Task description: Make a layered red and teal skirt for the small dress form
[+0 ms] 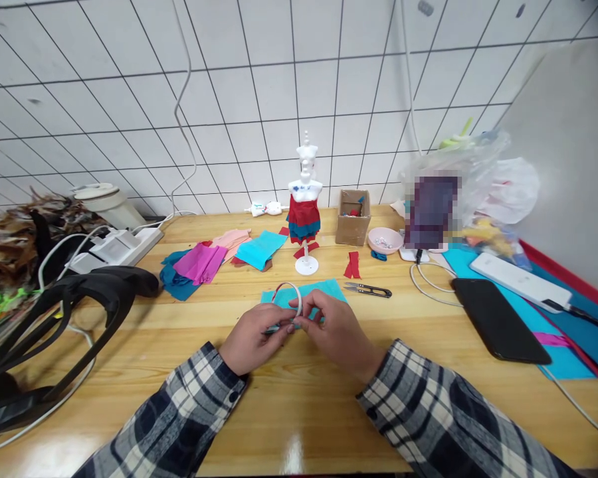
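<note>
Over a turquoise cloth (331,288), a thin white and red band (298,296) curves up in a loop between my hands. My left hand (256,337) is closed, its fingertips pinching the band's lower end. From the other side, my right hand (339,332) pinches the band with bent fingers close to the left fingertips. Behind the cloth stands a small white mannequin (305,189) dressed in a red and blue layered skirt (303,219). Small thread snips (369,289) lie to the right of the cloth, near a red fabric scrap (352,265).
Coloured fabric pieces (202,263) lie at the back left, beside a power strip (122,249) and a black headset frame (104,312). A cardboard box (353,226), a pink bowl (385,240), a black phone (498,322) and a white power bank (521,282) with cables are on the right.
</note>
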Available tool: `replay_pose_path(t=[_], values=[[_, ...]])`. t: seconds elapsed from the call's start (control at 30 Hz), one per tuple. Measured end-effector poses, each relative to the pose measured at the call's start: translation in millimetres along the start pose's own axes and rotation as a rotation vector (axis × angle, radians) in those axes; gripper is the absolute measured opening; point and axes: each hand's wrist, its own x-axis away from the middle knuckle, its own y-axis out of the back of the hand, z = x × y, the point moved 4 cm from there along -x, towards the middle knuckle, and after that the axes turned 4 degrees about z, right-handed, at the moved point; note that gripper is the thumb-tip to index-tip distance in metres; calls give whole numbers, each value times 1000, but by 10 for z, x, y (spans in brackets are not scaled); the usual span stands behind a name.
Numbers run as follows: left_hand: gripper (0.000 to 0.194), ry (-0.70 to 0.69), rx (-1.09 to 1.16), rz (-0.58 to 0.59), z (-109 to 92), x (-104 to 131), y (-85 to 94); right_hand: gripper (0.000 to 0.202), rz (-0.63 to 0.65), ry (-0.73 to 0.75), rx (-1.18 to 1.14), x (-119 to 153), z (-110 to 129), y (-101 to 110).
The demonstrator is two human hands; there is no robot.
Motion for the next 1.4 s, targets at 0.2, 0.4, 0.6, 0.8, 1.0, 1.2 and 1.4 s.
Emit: replay_pose_path(t=[0.2, 0.4, 0.6, 0.8, 1.0, 1.2, 1.4], values=[[18, 29, -45, -33, -3, 10, 6, 42, -100, -40, 66, 4, -26, 51], [18, 46, -47, -32, -9, 1, -4, 27, -118, -12, 156, 22, -52, 40], [18, 77, -72, -58, -5, 5, -4, 26, -124, 31, 267, 32, -16, 69], [19, 89, -50, -33, 6, 4, -26, 23, -36, 14, 240, 30, 2, 61], [20, 96, -69, 6, 24, 5, -42, 8, -1, 2, 246, 20, 4, 63], [28, 203, -149, 11, 72, -13, 50, 7, -76, 78, 251, -36, -2, 162], [29, 159, -170, 38, 56, -24, 120, 10, -178, 34, 247, -83, -30, 296]])
